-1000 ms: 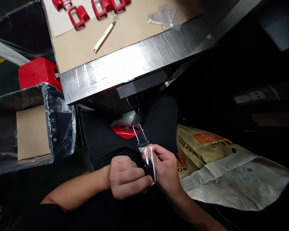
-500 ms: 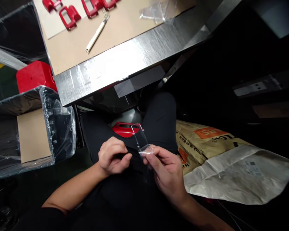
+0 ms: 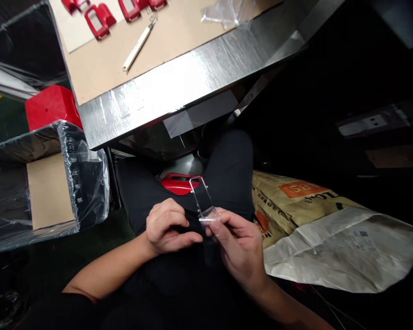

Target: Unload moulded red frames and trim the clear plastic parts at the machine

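A clear rectangular plastic piece (image 3: 204, 198) points up and away from my right hand (image 3: 239, 243), which pinches its lower end between thumb and fingers. Thin clear film shows around the pinched end. To the left of it is my left hand (image 3: 170, 228), with fingers curled, thumb stretched toward the piece and a gap between them; nothing is visible in it. Beyond my hands, a red part (image 3: 179, 184) with a dark slot rests between my thighs, partly behind the clear piece.
The metal-edged table (image 3: 165, 87) carries a knife (image 3: 137, 48), red frames (image 3: 98, 23), clear film (image 3: 223, 14) and clear pieces on its edge. At left are a plastic-lined box (image 3: 51, 192) and a red container (image 3: 51, 107). A printed sack (image 3: 296, 206) lies at right.
My left hand has moved slightly right, closer to the clear piece, and its thumb has straightened away from the fingers. My right hand keeps its pinch, almost unmoved.
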The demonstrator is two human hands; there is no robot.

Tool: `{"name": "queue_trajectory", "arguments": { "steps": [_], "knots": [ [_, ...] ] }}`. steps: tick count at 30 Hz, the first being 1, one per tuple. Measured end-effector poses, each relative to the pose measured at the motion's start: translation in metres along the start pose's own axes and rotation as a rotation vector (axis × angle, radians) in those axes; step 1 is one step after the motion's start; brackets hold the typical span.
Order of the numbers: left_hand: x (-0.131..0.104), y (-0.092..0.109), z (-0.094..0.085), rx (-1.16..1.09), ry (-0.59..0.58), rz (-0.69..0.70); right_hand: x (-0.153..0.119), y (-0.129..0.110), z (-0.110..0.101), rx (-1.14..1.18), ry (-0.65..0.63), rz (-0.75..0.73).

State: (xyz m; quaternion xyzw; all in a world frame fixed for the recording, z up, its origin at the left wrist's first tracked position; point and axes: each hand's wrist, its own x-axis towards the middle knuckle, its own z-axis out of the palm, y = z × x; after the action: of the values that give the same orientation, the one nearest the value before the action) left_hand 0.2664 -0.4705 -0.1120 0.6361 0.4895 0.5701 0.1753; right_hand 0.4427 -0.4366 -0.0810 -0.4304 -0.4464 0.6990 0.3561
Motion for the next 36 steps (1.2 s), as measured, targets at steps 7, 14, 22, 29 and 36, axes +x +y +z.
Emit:
{"name": "queue_trajectory", "arguments": {
  "steps": [7,14,22,29,36],
  "knots": [
    [0.004,0.001,0.007,-0.029,-0.082,-0.026,-0.005,0.000,-0.004,0.006,0.035,-0.069],
    [0.011,0.008,0.012,-0.078,-0.047,-0.078,-0.007,0.009,-0.005,0.112,0.022,0.002],
    [0.008,0.012,0.015,-0.203,-0.013,-0.314,-0.007,0.001,-0.004,-0.169,0.101,-0.157],
    [0.009,0.012,0.014,-0.658,-0.097,-0.869,-0.007,0.003,-0.007,-0.320,0.010,-0.254],
    [0.005,0.010,0.014,-0.860,-0.132,-1.006,-0.003,0.002,-0.006,-0.313,-0.149,-0.325]
  ]
}}
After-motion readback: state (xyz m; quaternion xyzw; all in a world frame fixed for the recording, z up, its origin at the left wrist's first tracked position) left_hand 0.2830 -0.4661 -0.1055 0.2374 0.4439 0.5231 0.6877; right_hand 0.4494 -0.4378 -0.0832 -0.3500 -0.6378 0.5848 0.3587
